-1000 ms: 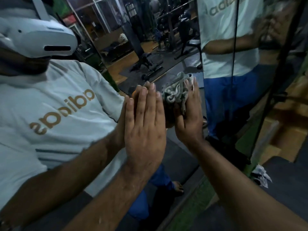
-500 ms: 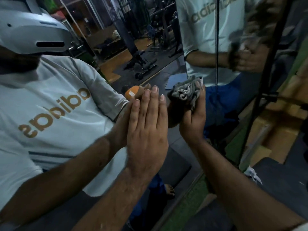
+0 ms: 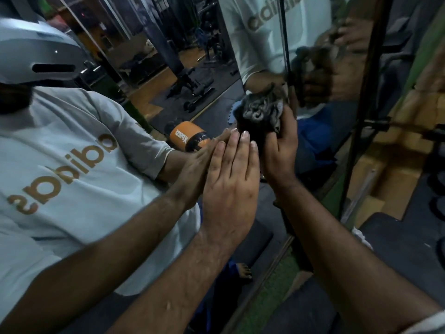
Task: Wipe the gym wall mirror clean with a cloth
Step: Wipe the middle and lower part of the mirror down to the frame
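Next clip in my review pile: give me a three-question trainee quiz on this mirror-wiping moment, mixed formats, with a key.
1. True or false: the left hand lies flat against the mirror with its fingers straight.
2. Multiple choice: where is the cloth? A) lying on the floor B) bunched in the right hand against the glass C) draped over the left forearm
3. Fill in: the orange object reflected just left of the left hand's fingertips looks like a ______.

Key
1. True.
2. B.
3. Bottle; its label cannot be read with certainty.
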Action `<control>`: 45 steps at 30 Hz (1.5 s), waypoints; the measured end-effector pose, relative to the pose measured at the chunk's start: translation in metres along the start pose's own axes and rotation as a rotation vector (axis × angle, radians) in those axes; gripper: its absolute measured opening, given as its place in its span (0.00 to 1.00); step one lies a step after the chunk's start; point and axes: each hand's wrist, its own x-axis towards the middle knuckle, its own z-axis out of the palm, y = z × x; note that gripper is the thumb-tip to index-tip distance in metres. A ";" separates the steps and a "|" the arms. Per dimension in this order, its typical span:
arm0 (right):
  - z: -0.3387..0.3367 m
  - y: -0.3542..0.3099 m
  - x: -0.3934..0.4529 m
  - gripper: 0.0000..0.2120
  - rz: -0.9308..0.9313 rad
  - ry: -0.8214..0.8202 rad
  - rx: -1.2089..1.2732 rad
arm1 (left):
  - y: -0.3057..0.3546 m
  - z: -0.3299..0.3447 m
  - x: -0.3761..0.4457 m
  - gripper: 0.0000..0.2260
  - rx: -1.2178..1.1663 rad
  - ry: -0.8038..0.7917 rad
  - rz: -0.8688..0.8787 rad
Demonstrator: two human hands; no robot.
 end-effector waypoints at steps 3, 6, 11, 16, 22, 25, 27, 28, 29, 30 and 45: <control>-0.010 0.022 -0.003 0.26 -0.002 -0.019 -0.089 | 0.007 0.008 0.002 0.24 0.005 0.008 -0.016; -0.021 0.047 -0.010 0.29 0.074 -0.074 -0.156 | 0.017 0.016 0.002 0.24 -0.007 -0.024 -0.011; -0.025 0.052 -0.025 0.27 0.112 -0.036 -0.195 | 0.026 0.031 0.000 0.24 0.075 -0.103 0.030; -0.026 0.069 -0.047 0.20 0.225 -0.033 -0.273 | 0.027 0.039 -0.003 0.23 0.131 -0.120 0.031; -0.011 0.054 -0.050 0.19 0.533 0.080 -0.079 | 0.032 0.042 -0.005 0.25 0.139 -0.142 0.006; -0.012 0.048 -0.043 0.15 0.383 0.060 -0.016 | 0.031 0.042 -0.007 0.25 0.156 -0.145 0.018; -0.016 0.059 -0.047 0.12 0.261 0.025 -0.068 | 0.030 0.042 -0.008 0.26 0.169 -0.145 0.023; -0.018 0.071 -0.052 0.13 0.246 0.014 -0.102 | 0.030 0.042 -0.008 0.25 0.168 -0.144 0.027; -0.020 0.083 -0.058 0.15 0.259 0.017 -0.130 | 0.030 0.041 -0.008 0.25 0.166 -0.141 0.031; -0.021 0.091 -0.064 0.17 0.311 0.036 -0.133 | 0.030 0.041 -0.008 0.25 0.168 -0.136 0.037; -0.013 0.097 -0.085 0.18 0.686 0.139 -0.031 | 0.016 0.000 -0.040 0.27 0.007 -0.151 -0.056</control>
